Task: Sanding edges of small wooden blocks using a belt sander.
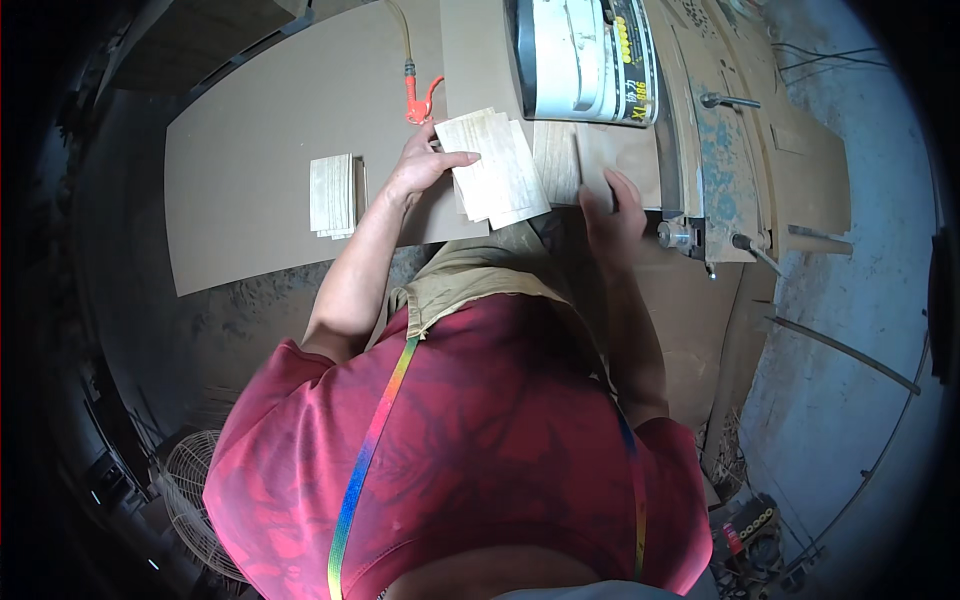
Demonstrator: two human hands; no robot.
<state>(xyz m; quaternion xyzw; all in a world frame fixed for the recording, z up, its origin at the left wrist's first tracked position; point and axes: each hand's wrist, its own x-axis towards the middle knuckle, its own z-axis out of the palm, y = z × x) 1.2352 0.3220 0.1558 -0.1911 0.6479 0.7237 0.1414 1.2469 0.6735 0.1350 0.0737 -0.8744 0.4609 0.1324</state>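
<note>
My left hand (416,172) is closed around the left edge of a fanned stack of thin pale wooden boards (497,165), its thumb lying across the top board. To the right of that stack, another wooden board (556,160) lies on the work surface, partly covered by the stack. My right hand (616,218) is at the surface's near edge, fingers curled against a dark grey-brown block-like piece (597,182). Blur and shadow hide exactly what that piece is. A smaller stack of pale boards (332,195) sits on the brown table sheet (250,180) at left.
A red air blow gun (418,105) with its hose lies beyond my left hand. A white-and-black bucket (580,60) stands at the back. Machine parts with metal knobs and a worn metal plate (722,165) flank the right side. A wire fan guard (200,490) is at lower left.
</note>
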